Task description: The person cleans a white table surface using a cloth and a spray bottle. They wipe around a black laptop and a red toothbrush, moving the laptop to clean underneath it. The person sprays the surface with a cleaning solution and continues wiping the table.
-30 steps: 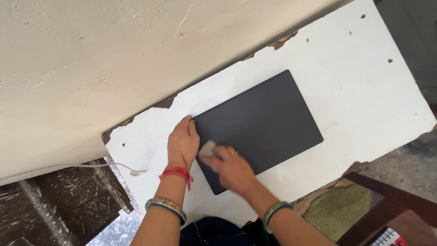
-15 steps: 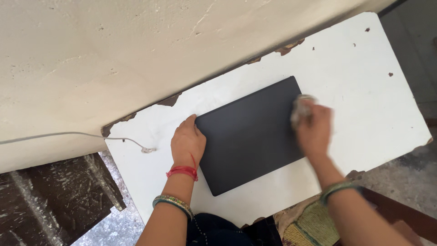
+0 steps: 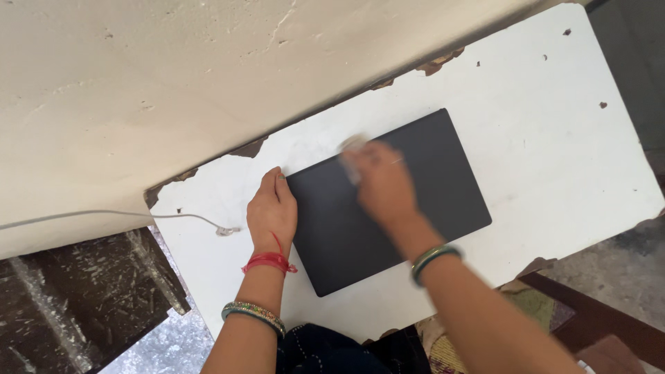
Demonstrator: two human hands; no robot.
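Observation:
A closed dark grey laptop [image 3: 443,187] lies flat on a white table [image 3: 554,125]. My left hand [image 3: 271,211] rests palm down on the laptop's left edge, with a red thread and a bangle on that wrist. Blurred by motion, my right hand [image 3: 381,181] is over the far left part of the lid. It holds a small pale cloth [image 3: 352,147] pressed against the lid.
A cream wall [image 3: 173,90] runs along the table's far edge, where the paint is chipped. A white cable [image 3: 125,216] ends on the table's left corner. Dark wooden boards [image 3: 76,291] lie at lower left; a brown chair with a green cushion [image 3: 540,305] stands at lower right.
My right hand swept the cloth from the lid's near left corner to its right edge, then back to the far left. My left hand stayed on the laptop's left edge.

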